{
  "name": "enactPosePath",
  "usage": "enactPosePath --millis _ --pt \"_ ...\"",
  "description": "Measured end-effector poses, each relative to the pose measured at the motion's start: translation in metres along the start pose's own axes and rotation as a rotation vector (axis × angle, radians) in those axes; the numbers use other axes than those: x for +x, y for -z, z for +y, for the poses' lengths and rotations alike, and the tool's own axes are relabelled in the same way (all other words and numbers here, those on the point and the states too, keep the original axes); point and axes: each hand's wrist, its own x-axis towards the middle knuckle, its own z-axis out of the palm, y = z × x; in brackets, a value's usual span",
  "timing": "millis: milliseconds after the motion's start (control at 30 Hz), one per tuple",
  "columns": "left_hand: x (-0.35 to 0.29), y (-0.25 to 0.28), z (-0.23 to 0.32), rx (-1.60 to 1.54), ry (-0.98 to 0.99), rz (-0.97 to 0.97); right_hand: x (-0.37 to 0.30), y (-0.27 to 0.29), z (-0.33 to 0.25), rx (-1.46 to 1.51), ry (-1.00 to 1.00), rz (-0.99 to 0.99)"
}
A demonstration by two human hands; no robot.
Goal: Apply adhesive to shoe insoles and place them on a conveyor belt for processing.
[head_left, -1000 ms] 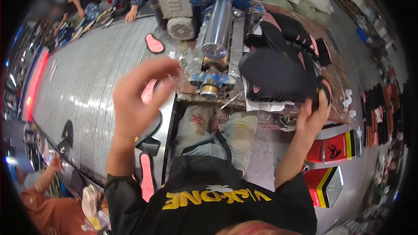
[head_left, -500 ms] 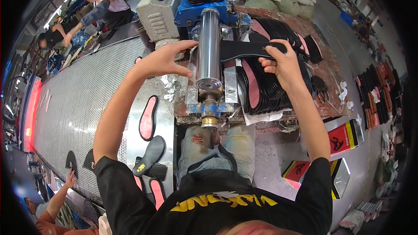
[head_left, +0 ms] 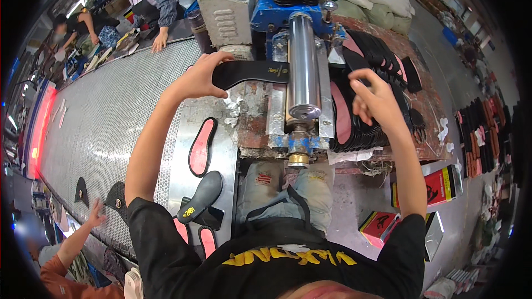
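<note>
Black insole (head_left: 249, 72) with gold print, shiny silver roller (head_left: 303, 72), blue machine frame (head_left: 271, 19). Stacked insoles (head_left: 357, 130) black with pink; table (head_left: 435, 111) mottled red-brown; belt (head_left: 116, 99) silver-grey, fine mesh pattern. Shirt (head_left: 271, 243) black, yellow lettering; jeans (head_left: 317, 205) faded grey-blue; boxes (head_left: 440, 185) red, black, yellow.

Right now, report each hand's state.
Left hand: curved around the end of the black insole; firm grip cannot be told.
Right hand: partly open, nothing visibly held, near the stacked insoles.
</note>
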Motion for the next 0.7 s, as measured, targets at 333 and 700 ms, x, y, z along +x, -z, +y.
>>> enactPosePath --millis 333,700 --pt "-0.115 -0.084 -0.056 -1.442 0.305 0.139 -0.098 0.006 0.051 0.202 -0.059 -0.043" --pt "-0.206 -0.152 -0.054 -2.083 0.192 1.175 -0.098 -0.049 0.114 0.404 -0.265 -0.251"
